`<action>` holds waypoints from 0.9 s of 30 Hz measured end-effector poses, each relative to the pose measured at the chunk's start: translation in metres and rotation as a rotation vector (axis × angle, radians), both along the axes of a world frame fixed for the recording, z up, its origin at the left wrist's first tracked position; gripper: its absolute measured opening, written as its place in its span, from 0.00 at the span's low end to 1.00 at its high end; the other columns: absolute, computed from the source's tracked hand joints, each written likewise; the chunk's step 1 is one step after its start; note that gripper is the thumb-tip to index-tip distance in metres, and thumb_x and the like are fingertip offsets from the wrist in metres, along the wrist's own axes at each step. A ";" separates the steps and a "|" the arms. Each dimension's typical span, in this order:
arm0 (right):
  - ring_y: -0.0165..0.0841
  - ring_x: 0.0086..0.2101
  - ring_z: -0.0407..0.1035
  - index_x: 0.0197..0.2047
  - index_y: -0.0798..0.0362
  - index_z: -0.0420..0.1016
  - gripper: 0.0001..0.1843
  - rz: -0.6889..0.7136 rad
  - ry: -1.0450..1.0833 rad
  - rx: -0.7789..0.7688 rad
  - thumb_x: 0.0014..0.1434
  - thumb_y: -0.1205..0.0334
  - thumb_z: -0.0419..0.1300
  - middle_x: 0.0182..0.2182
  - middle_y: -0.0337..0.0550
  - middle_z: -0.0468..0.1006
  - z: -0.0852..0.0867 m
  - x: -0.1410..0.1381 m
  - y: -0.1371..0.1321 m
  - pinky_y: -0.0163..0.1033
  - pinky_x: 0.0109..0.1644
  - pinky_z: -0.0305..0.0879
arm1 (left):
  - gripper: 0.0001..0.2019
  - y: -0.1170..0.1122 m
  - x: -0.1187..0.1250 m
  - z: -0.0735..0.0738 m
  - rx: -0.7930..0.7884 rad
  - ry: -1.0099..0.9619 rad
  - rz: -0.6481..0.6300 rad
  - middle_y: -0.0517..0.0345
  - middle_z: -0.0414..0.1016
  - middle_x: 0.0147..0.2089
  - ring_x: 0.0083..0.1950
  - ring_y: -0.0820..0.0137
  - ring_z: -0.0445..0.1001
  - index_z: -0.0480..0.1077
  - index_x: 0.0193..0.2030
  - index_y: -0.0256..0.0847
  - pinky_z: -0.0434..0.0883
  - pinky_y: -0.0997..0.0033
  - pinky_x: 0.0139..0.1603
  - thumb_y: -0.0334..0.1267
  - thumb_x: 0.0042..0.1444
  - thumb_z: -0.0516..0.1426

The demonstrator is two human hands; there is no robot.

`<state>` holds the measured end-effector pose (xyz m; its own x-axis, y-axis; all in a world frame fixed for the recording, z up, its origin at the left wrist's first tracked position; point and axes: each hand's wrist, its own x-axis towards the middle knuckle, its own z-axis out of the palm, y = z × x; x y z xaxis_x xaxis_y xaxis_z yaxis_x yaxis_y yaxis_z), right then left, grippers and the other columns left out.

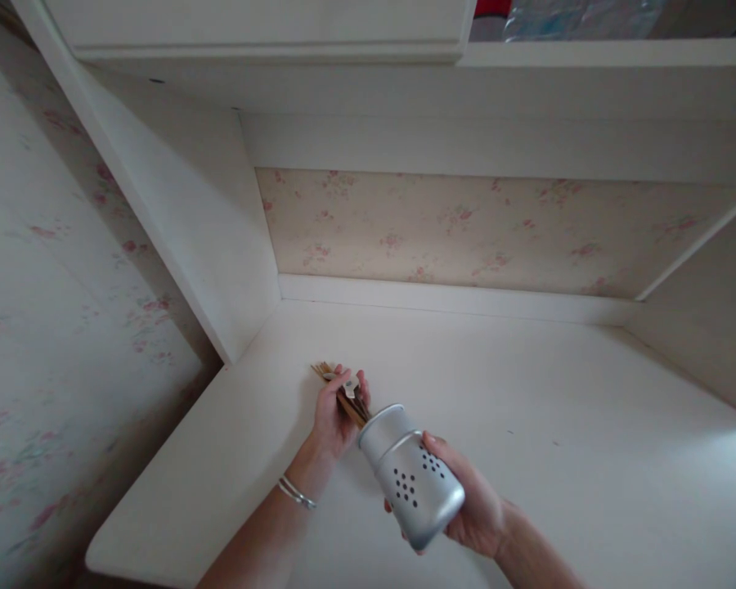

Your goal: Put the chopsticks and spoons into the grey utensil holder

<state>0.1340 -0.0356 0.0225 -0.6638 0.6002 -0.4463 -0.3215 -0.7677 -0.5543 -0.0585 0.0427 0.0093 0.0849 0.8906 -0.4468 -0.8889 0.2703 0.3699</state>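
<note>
My right hand (472,499) is wrapped round a silver metal utensil holder (414,474) with groups of small round holes in its side. The holder is tilted, its mouth pointing up and to the left. At that mouth, my left hand (337,413) grips a bundle of cutlery (351,402), with brown wooden-looking pieces and at least one shiny metal piece. Fork-like tines show at the bundle's far end. Its near ends reach the holder's rim, and how far they go inside is hidden.
Beneath my hands is a white desk surface (527,393) with a few small dark specks. White side panels (190,204) and an overhead cabinet (270,29) frame it. Clear plastic packaging (582,18) and a red item (491,10) sit on the upper shelf. Floral wallpaper covers the walls.
</note>
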 end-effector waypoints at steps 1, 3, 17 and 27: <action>0.43 0.36 0.78 0.49 0.58 0.68 0.31 -0.002 -0.011 0.007 0.55 0.40 0.60 0.38 0.53 0.81 -0.003 0.002 0.001 0.42 0.34 0.74 | 0.10 0.001 0.000 -0.001 0.005 0.008 -0.003 0.59 0.72 0.33 0.25 0.79 0.71 0.66 0.41 0.42 0.72 0.79 0.26 0.27 0.53 0.57; 0.41 0.36 0.78 0.47 0.60 0.71 0.32 0.015 -0.037 0.036 0.51 0.40 0.64 0.37 0.54 0.81 -0.008 0.007 0.003 0.41 0.39 0.72 | 0.13 0.003 0.000 -0.003 0.034 0.013 0.000 0.61 0.70 0.31 0.21 0.84 0.65 0.65 0.40 0.42 0.66 0.85 0.21 0.23 0.50 0.57; 0.36 0.34 0.77 0.49 0.59 0.73 0.28 -0.088 -0.050 0.104 0.58 0.43 0.60 0.38 0.53 0.81 -0.035 0.041 0.025 0.41 0.40 0.72 | 0.13 0.119 -0.075 0.003 -0.133 1.282 -0.040 0.62 0.64 0.31 0.21 0.78 0.62 0.59 0.44 0.41 0.63 0.77 0.21 0.38 0.55 0.58; 0.35 0.36 0.76 0.49 0.60 0.73 0.25 -0.132 -0.013 0.125 0.60 0.46 0.60 0.39 0.51 0.81 -0.028 0.040 0.030 0.38 0.41 0.71 | 0.25 0.168 -0.110 -0.001 -0.349 1.811 -0.069 0.34 0.58 0.57 0.51 0.49 0.69 0.61 0.53 0.33 0.70 0.57 0.40 0.34 0.47 0.59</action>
<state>0.1736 -0.0053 -0.0057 -0.5704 0.7328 -0.3711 -0.4069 -0.6445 -0.6473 -0.1686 0.2105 0.0087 -0.6233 0.7649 -0.1627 0.4994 0.5495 0.6698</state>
